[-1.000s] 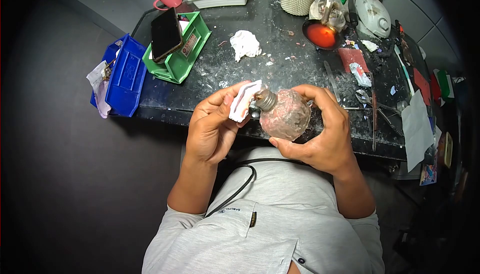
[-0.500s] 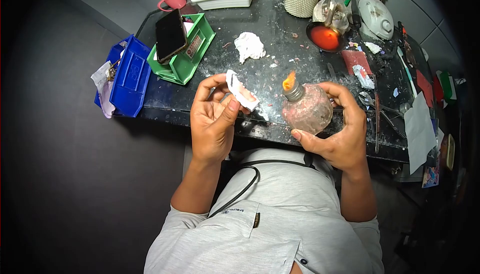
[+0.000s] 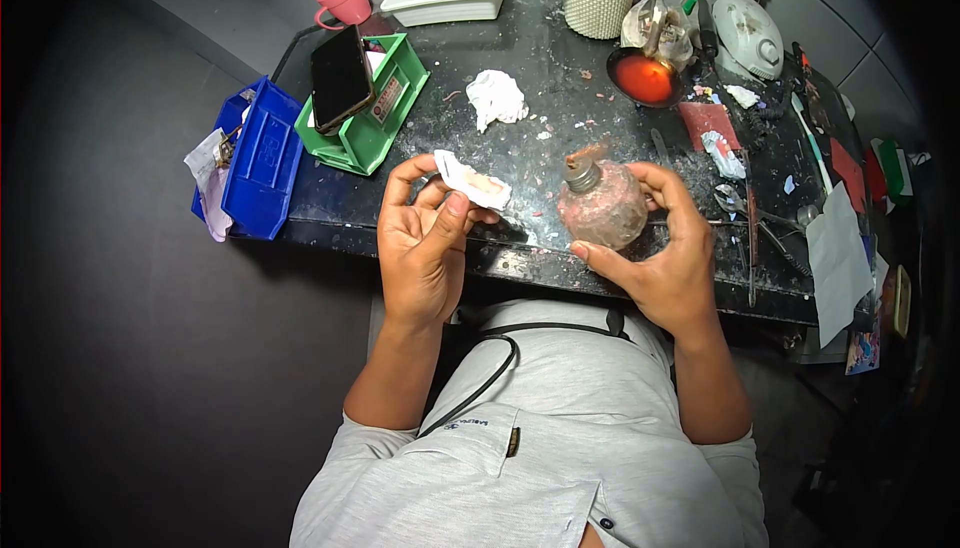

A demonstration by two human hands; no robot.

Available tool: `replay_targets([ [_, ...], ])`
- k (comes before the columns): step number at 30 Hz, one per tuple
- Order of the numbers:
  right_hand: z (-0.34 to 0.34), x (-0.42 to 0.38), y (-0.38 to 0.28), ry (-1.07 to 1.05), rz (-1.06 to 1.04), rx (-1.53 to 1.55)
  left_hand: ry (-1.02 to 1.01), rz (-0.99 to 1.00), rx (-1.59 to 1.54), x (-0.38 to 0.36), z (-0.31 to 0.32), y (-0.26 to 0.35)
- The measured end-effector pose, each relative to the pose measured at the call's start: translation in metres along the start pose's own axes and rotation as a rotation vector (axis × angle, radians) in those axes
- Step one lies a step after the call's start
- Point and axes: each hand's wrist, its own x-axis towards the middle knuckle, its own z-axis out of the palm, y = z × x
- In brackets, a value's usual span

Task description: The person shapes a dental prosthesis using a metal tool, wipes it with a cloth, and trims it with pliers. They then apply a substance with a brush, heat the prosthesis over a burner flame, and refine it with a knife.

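Observation:
Between thumb and fingers, my left hand (image 3: 428,233) holds a small white piece (image 3: 474,184) with a pinkish middle, just above the bench's front edge. My right hand (image 3: 665,248) is wrapped round the side of a round glass burner (image 3: 603,210) with a metal neck. At its top a wick shows with a faint orange-brown flame, thin and hard to make out. The burner is upright, slightly tilted, to the right of the white piece and apart from it. Behind them on the bench lies a crumpled white tissue (image 3: 496,100).
A green bin (image 3: 375,128) bears a black phone (image 3: 342,80); a blue bin (image 3: 262,163) is at left. Behind are a white tray (image 3: 447,10), pink mug (image 3: 345,0) and woven basket (image 3: 600,8). A pan of red material (image 3: 645,78) and metal tools (image 3: 752,238) are at right.
The burner and my right hand have moved slightly left and toward the bench. The bright orange flame has become faint. The white piece has tipped and shifted a little left.

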Motion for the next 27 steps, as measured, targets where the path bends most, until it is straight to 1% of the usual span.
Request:
replay_targets([
  [2,0.008,-0.002,0.005,0.011,0.008,-0.080,-0.005,0.004,-0.003,-0.001,0.000,0.000],
  [4,0.013,-0.005,0.007,0.010,0.012,-0.091,-0.007,0.010,-0.008,-0.001,-0.001,0.001],
  [6,0.016,-0.008,0.006,0.039,-0.042,-0.216,-0.047,-0.020,-0.040,-0.002,-0.004,0.003],
  [7,0.016,-0.011,0.005,0.036,-0.045,-0.217,-0.045,-0.018,-0.042,-0.002,-0.004,0.005],
  [9,0.015,-0.014,0.003,0.037,-0.047,-0.379,-0.066,-0.056,-0.105,-0.003,0.000,0.008],
  [10,0.015,-0.014,0.004,0.036,-0.051,-0.382,-0.066,-0.053,-0.109,-0.003,0.001,0.010],
  [12,0.016,-0.015,0.010,0.063,-0.115,-0.515,-0.064,-0.088,-0.130,-0.003,0.003,0.012],
  [13,0.016,-0.015,0.009,0.066,-0.118,-0.518,-0.067,-0.085,-0.133,-0.004,0.004,0.012],
  [15,0.017,-0.015,0.006,0.063,-0.094,-0.629,-0.079,-0.096,-0.148,-0.004,0.005,0.013],
  [19,0.009,-0.017,-0.002,0.021,-0.068,-0.646,-0.126,-0.163,-0.194,-0.003,0.003,0.014],
  [21,0.001,-0.021,-0.009,0.048,-0.080,-0.684,-0.237,-0.249,-0.242,-0.002,-0.001,0.016],
  [22,-0.004,-0.024,-0.013,0.045,-0.085,-0.687,-0.234,-0.244,-0.247,-0.003,-0.001,0.016],
  [24,-0.014,-0.031,-0.021,0.007,-0.040,-0.499,-0.315,-0.301,-0.262,-0.005,-0.002,0.017],
  [25,-0.019,-0.032,-0.030,0.002,-0.110,-0.451,-0.311,-0.300,-0.267,-0.006,-0.002,0.017],
  [26,-0.021,-0.033,-0.033,-0.003,-0.111,-0.455,-0.321,-0.343,-0.250,-0.008,-0.001,0.018],
  [27,-0.022,-0.035,-0.035,-0.045,-0.149,-0.318,-0.331,-0.388,-0.234,-0.009,0.000,0.019],
])
